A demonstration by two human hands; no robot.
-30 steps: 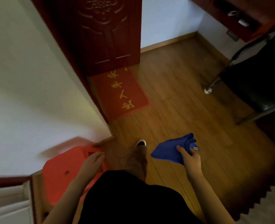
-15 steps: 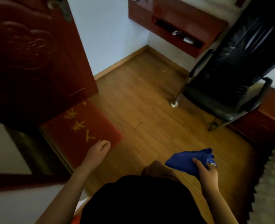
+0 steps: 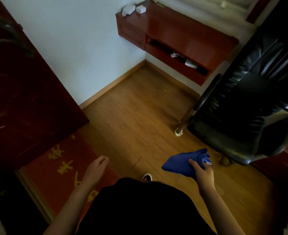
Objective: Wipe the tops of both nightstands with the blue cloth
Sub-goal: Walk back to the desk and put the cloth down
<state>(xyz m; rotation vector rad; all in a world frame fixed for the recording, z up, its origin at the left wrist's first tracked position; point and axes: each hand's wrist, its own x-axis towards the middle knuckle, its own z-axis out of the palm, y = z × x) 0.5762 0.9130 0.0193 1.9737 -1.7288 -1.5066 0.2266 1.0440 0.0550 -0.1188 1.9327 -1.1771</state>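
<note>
One blue cloth is in view, bunched in the right hand, whose fingers are curled closed round its right end; a small striped tag shows at the cloth's edge by the knuckles. The cloth hangs in the air above the wooden floor, just in front of the person's dark-clothed body. The right forearm reaches forward and slightly inward, wrist bent so the cloth points left.

The left hand holds nothing. Its fingers are loosely open, slightly bent, palm turned inward, and it hovers over the edge of one red doormat with yellow characters. The left arm is extended forward from the lower left.

One shoe tip shows between the arms. One dark red door stands at the left. One black leather chair stands at the right, beside one red wall-mounted bench with an open shelf. Two white objects lie on its left end; what they are is unclear. No nightstand can be made out.
</note>
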